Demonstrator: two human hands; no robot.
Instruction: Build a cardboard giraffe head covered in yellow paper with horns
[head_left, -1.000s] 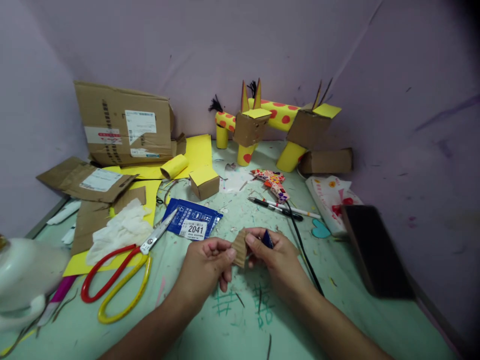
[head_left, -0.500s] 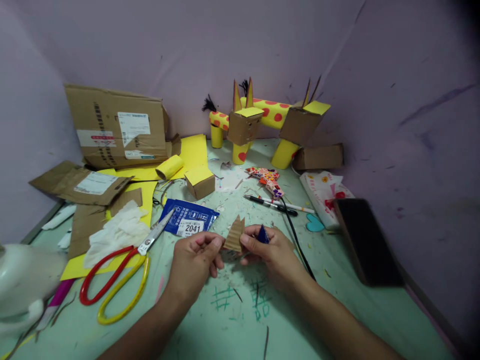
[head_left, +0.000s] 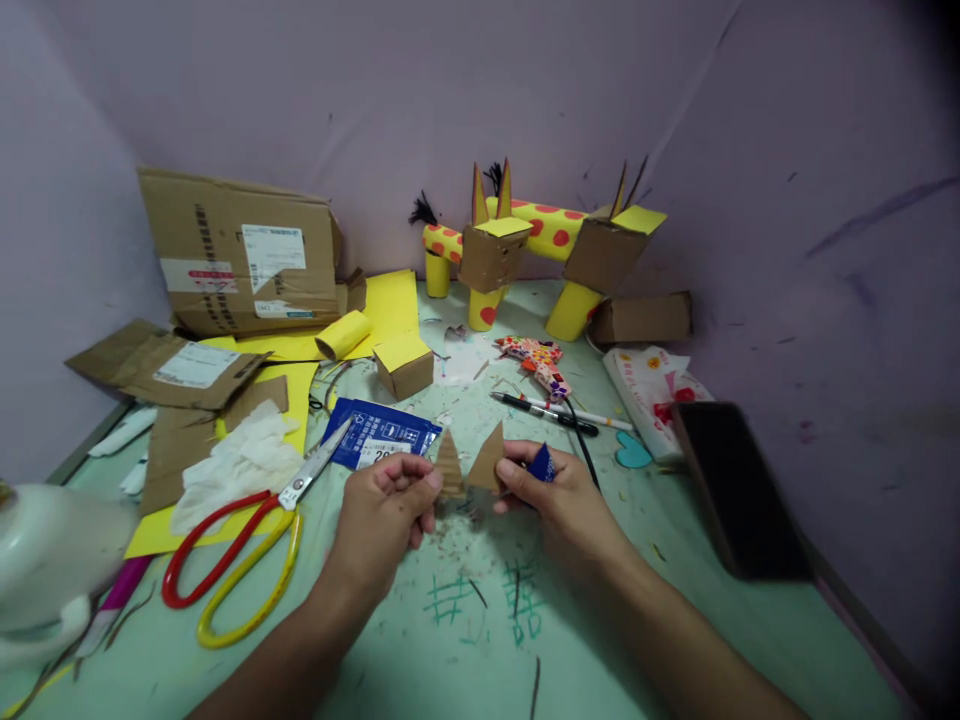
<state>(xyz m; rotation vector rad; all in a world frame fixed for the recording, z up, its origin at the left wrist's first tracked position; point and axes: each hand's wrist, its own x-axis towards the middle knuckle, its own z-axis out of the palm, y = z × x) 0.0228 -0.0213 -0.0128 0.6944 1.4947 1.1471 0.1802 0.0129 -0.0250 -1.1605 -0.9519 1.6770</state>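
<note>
Pinched between the fingers of my left hand (head_left: 394, 500) is a pointed piece of corrugated cardboard (head_left: 449, 468). My right hand (head_left: 551, 495) grips a second pointed cardboard piece (head_left: 487, 462), smooth side showing, by its right edge. A small dark blue triangle (head_left: 541, 464) also sticks up from between the fingers of my right hand. The two cardboard pieces stand side by side with a narrow gap between them. Just behind my left hand lies a blue packet (head_left: 382, 430) with a white label, partly covered by the scissor tips.
Scissors (head_left: 289, 510) with red and yellow handles lie left. Behind stand spotted yellow animal figures (head_left: 495, 255), a small box (head_left: 405, 368) and a patterned glue gun (head_left: 536, 362). Pens (head_left: 547, 412) lie mid-table; a phone (head_left: 739, 490) is right, a white pot (head_left: 60, 560) left.
The two cardboard pieces, overlapping before, are now apart, one in each hand. My right hand has moved slightly right. The view has shifted a little.
</note>
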